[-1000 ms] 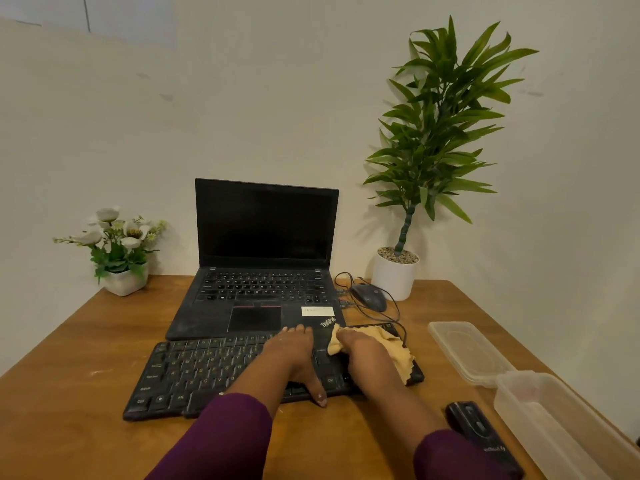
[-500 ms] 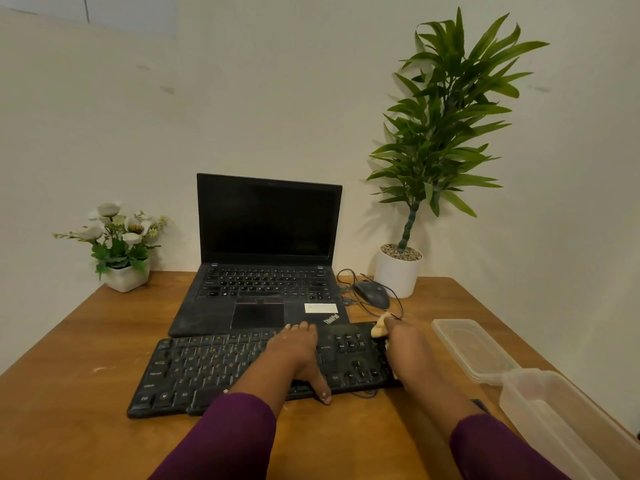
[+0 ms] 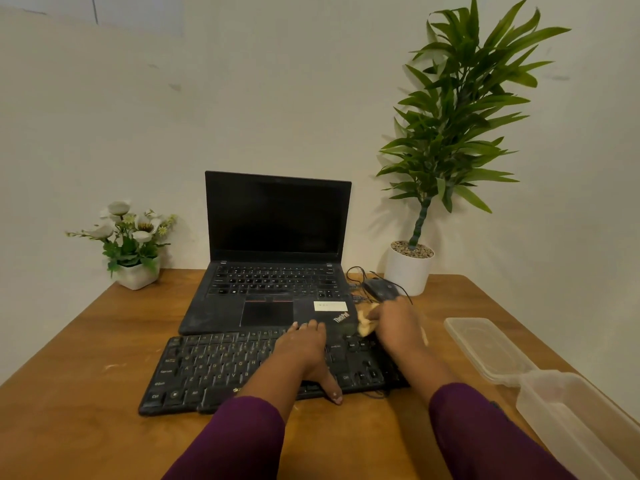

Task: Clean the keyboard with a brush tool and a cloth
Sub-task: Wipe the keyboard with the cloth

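Note:
A black external keyboard lies on the wooden desk in front of an open black laptop. My left hand rests flat on the keyboard's middle, fingers straight and thumb at the front edge. My right hand is at the keyboard's far right end and presses a tan cloth against its back corner. Most of the cloth is hidden under that hand. No brush tool is visible.
A black wired mouse and its cable lie behind my right hand. A white potted plant stands at the back right, a small flower pot at the back left. A clear lid and a clear plastic box sit at the right.
My right hand slid the cloth from the keyboard's right keys toward its far right back corner. The black object by the box is no longer seen. My left hand stayed put.

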